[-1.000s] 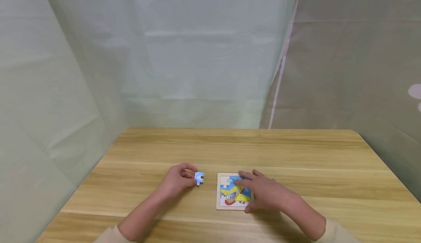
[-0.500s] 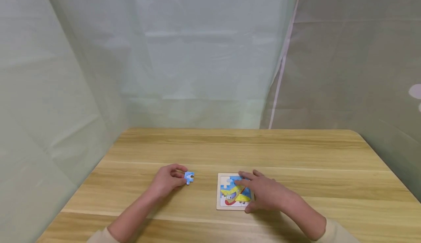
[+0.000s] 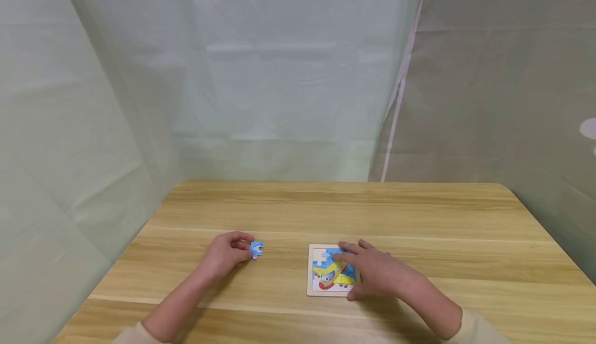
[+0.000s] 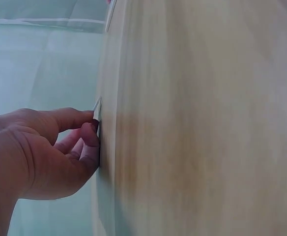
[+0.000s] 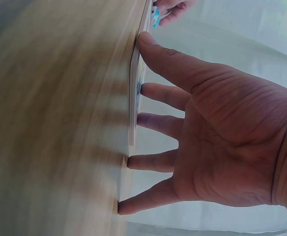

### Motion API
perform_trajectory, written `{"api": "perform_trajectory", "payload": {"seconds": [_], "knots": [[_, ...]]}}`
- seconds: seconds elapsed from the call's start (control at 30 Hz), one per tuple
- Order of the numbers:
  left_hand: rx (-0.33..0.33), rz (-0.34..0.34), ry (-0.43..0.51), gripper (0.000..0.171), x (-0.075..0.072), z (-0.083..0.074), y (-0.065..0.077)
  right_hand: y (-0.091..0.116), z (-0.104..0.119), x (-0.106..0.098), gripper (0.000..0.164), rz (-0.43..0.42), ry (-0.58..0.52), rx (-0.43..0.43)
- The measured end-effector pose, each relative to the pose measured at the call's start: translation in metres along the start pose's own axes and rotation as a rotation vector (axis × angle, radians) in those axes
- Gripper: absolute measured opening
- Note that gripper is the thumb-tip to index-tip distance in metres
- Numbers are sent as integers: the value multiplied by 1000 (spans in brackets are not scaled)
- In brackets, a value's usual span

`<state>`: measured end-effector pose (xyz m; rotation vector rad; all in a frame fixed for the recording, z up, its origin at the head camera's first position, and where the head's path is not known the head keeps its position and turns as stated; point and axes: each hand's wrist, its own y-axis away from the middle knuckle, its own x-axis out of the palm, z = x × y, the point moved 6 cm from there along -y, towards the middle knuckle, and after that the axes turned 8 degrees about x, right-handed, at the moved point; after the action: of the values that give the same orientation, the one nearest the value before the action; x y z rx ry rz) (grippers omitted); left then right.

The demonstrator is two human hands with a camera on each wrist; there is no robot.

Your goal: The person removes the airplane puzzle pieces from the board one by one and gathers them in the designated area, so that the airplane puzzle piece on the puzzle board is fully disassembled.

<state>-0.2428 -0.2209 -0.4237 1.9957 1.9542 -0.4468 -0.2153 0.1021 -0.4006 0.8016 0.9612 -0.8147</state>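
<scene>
In the head view my left hand (image 3: 222, 254) pinches a small blue-and-white jigsaw piece (image 3: 256, 249) between thumb and fingertips, left of the puzzle. The left wrist view shows that jigsaw piece (image 4: 98, 104) nearly edge-on, close to the tabletop. A square jigsaw tray (image 3: 309, 277) with a pale wooden rim lies flat, filled with an airplane picture in yellow, red and blue. Bare wood shows at its upper left corner. My right hand (image 3: 379, 272) rests over the tray's right side with fingers spread; the right wrist view has thumb and two fingers on the tray, the other fingertips on the table.
The wood-grain table (image 3: 419, 214) extends on all sides of the tray. Pale cloth sheets (image 3: 288, 75) hang behind it and along the left side, with a darker grey one (image 3: 489, 90) at the right.
My left hand has moved left, away from the tray, carrying the jigsaw piece with it. My right hand and the tray have stayed in place.
</scene>
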Motion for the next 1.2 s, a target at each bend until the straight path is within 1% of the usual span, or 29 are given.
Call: {"api": "perform_trajectory", "payload": {"seconds": [0.2,0.4,0.63,0.8,0.93,1.0,1.07,1.2], "knots": [[11,2,-46,31,-4,0,-1,-1,0,-1,80,6,1,16],[29,22,-51,30,-3,-2,-2,-1,-1,-1,84,1,-23,39],[25,20,-77,28,-4,0,-2,0,-1,-1,90,-1,-48,56],[46,15,-91,29,-4,-1,-1,-1,-2,0,94,-5,-50,73],[79,-3,-115,29,-4,-8,2,-1,-2,0,94,-5,-36,87],[96,-11,-117,28,-2,-13,3,-1,-2,0,93,-5,-32,90],[111,-4,-109,27,3,-19,4,0,-2,0,93,-5,-32,92],[131,46,-87,25,18,-28,3,0,-2,-1,94,-4,-26,102]]}}
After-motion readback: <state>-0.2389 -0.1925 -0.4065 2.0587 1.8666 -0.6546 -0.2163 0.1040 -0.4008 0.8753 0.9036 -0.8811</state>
